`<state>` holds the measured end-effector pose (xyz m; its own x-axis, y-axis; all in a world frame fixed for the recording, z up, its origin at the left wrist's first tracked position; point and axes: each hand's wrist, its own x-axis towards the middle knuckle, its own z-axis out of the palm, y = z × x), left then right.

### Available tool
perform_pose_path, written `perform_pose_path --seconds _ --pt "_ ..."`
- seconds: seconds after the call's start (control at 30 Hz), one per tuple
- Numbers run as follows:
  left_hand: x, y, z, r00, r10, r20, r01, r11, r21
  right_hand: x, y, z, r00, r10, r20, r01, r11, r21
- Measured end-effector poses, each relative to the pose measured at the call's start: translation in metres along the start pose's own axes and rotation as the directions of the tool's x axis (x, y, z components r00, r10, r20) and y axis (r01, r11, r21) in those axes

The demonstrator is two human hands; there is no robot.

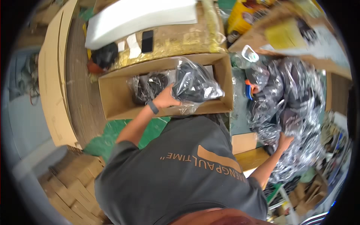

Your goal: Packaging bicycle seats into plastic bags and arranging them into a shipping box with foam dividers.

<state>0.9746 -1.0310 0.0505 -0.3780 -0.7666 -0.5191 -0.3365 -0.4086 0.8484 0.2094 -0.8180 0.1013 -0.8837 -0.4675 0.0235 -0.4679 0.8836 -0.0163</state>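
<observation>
My left hand (167, 98) is closed on the near left side of a black item in a clear plastic bag (193, 80); its exact kind is hard to make out. That item sits at the right part of a long open cardboard box (165, 113), partly above its rim. Farther left inside the box lie more dark bagged items (152, 86). Off to the right, my right hand (286, 141) is closed at the edge of a dark plastic-wrapped item (291, 120) in a big heap of similar bagged pieces (300, 80). Its fingertips are partly hidden by the film.
Behind the box, a taped carton (168, 39) bears a black phone (147, 41), paper slips (133, 45) and white foam sheeting (142, 18). A clear jug with a white handle (250, 54) stands beside the heap. Folded cardboard (75, 180) lies at lower left.
</observation>
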Motion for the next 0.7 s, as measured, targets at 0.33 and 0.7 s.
perform_pose_path --seconds 0.33,0.7 --pt "0.179 -0.197 -0.102 0.868 -0.023 0.496 -0.493 0.083 0.866 -0.247 -0.164 -0.127 0.767 -0.402 0.501 -0.530 0.044 0.847" --pt "0.119 -0.246 -0.049 0.956 -0.275 0.101 -0.065 0.136 0.989 -0.296 -0.435 -0.001 0.022 -0.430 0.903 -0.415 0.818 0.399"
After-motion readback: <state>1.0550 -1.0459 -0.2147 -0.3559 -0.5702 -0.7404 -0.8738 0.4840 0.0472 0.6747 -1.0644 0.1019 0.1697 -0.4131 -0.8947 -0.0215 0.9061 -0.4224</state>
